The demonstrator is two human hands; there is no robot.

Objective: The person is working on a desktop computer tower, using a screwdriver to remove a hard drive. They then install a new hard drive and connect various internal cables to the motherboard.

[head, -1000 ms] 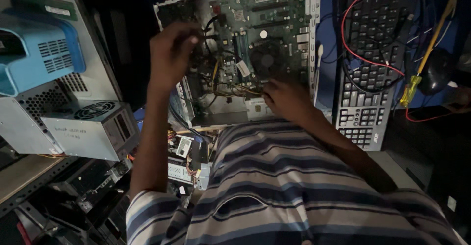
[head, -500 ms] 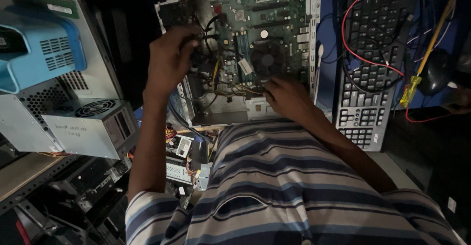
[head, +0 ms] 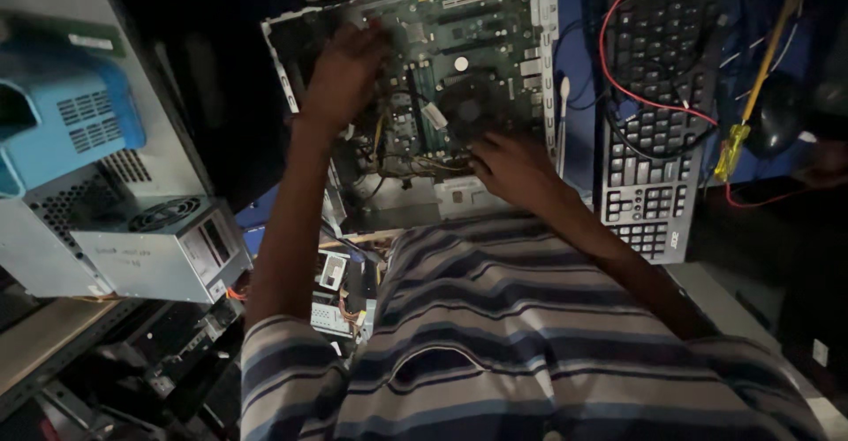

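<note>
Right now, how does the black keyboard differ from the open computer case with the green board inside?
The black keyboard is long and narrow, while the open computer case with the green board is broad and boxy. A red wire crosses the keyboard, which no hand touches; both the left hand and the right hand are in the case. Both lie flat, side by side.

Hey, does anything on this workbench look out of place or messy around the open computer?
Yes. A red wire trails loosely across the black keyboard, and a yellow-handled screwdriver lies beside it among more loose cables. Both hands, left hand and right hand, are inside the open computer case.
</note>
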